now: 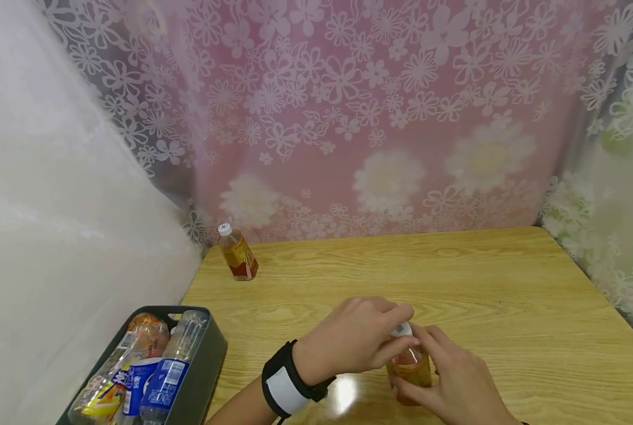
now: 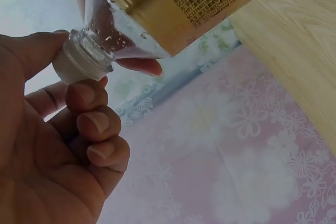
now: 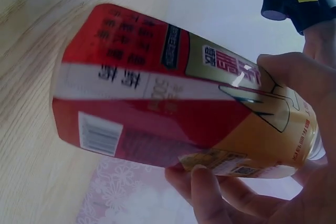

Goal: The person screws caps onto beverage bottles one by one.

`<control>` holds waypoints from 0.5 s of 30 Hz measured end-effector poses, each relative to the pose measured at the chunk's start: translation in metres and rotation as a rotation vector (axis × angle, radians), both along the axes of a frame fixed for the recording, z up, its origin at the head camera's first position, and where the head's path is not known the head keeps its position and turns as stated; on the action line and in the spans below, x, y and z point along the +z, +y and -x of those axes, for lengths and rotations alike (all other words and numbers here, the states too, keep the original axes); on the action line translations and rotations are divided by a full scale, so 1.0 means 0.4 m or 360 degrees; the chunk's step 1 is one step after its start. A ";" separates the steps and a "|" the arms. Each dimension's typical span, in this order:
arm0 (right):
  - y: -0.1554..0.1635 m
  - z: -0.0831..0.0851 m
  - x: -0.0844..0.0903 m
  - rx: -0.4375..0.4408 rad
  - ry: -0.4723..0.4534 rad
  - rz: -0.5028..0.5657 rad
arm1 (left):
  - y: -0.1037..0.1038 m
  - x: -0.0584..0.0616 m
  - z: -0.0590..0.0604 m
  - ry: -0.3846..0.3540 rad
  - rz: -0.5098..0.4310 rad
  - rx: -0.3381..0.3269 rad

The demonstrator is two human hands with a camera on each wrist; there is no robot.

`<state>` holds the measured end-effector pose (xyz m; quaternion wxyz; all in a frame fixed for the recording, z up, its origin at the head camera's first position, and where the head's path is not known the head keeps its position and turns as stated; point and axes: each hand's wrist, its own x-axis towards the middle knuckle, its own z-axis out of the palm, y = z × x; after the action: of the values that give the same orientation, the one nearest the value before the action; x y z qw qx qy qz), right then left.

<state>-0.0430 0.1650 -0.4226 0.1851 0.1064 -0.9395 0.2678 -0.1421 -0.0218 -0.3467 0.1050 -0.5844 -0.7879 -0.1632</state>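
A drink bottle (image 1: 413, 373) with a red and gold label stands at the table's near side, between both hands. My left hand (image 1: 353, 335) pinches its white cap (image 2: 77, 66) between thumb and index finger, while the other fingers curl beneath in the left wrist view. Around the bottle's body my right hand (image 1: 456, 378) is wrapped, thumb on one side and fingers on the other. Droplets cling inside the clear shoulder below the cap. In the right wrist view the label (image 3: 194, 103) faces the camera, showing a barcode and printed characters.
A second bottle (image 1: 239, 257) with a white cap and similar label stands at the table's back left corner. At the near left, a dark grey bin (image 1: 216, 354) holds several plastic bottles. A pink flowered curtain (image 1: 348, 118) hangs behind the wooden table (image 1: 486, 277).
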 end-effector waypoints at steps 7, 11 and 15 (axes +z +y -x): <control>0.014 0.005 -0.001 0.0097 0.0023 0.0017 | -0.006 0.012 0.003 -0.0020 0.0063 -0.0134; 0.028 0.009 0.000 0.0223 -0.0002 0.0093 | -0.014 0.014 0.003 -0.0027 0.0157 -0.0215; 0.042 0.013 0.000 0.0320 -0.0085 0.0180 | -0.025 0.018 0.007 -0.0086 0.0246 -0.0282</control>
<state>-0.0484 0.1819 -0.4226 0.1381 0.1822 -0.9121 0.3404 -0.1449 -0.0318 -0.3396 0.0234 -0.6535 -0.7460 -0.1263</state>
